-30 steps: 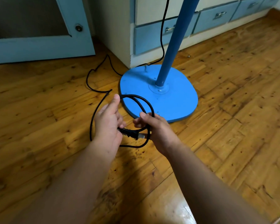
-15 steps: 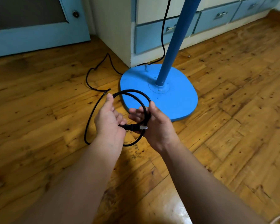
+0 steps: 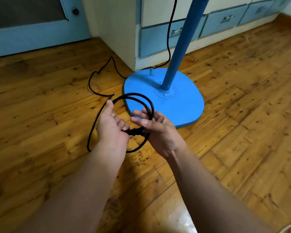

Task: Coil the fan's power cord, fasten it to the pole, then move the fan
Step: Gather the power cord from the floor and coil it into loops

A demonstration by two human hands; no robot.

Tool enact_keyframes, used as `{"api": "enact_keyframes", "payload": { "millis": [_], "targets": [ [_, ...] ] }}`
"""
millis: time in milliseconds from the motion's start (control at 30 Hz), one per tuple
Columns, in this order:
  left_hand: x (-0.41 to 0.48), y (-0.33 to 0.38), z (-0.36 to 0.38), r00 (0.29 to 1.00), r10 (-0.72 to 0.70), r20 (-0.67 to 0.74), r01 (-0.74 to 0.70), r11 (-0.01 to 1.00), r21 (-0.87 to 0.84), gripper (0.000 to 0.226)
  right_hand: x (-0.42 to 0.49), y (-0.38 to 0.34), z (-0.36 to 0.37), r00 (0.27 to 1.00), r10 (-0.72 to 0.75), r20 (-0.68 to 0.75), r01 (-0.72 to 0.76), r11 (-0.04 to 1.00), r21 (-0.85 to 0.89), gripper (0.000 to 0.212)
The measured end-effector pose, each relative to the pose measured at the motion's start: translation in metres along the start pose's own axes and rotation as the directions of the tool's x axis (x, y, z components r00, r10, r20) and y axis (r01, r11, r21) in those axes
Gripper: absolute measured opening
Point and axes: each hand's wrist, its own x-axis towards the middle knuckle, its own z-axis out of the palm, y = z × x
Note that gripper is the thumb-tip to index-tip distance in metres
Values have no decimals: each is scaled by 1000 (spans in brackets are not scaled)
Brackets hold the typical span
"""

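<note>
Coiling is in hand: the left hand point(image 3: 111, 130) grips the plug point(image 3: 135, 132), and the right hand point(image 3: 160, 133) pins about 2 loops of cord point(image 3: 133, 94) under its thumb. Next, the slack on the floor point(image 3: 40, 115) needs looping in.

Above the base point(image 3: 183, 113), the pole point(image 3: 183, 39) runs out of the top edge, and the cord point(image 3: 133, 95) rising beside it leaves the picture there too. Just in front of the base, the plug point(image 3: 135, 132) lies half covered between the left hand point(image 3: 111, 130) and the right hand point(image 3: 160, 132), its prongs too blurred to make out.
</note>
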Motion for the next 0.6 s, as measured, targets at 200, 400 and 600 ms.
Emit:
{"api": "enact_keyframes", "payload": {
  "millis": [200, 400, 600],
  "targets": [
    [-4, -10, -1, 997, -57, -54, 57, 998, -1, 25, 2, 6, 9, 977, -92, -193, 82, 995, -57, 21],
    [-10, -26, -4, 991, -114, -63, 115, 993, 13, 45, 9, 1, 15, 897, -185, -401, 119, 976, -184, 28],
    [1, -20, -12, 1000, 2, 0, -2, 967, 254, 34, 10, -14, 9, 934, -143, -326, 56, 963, -263, 23]
  ]
}}
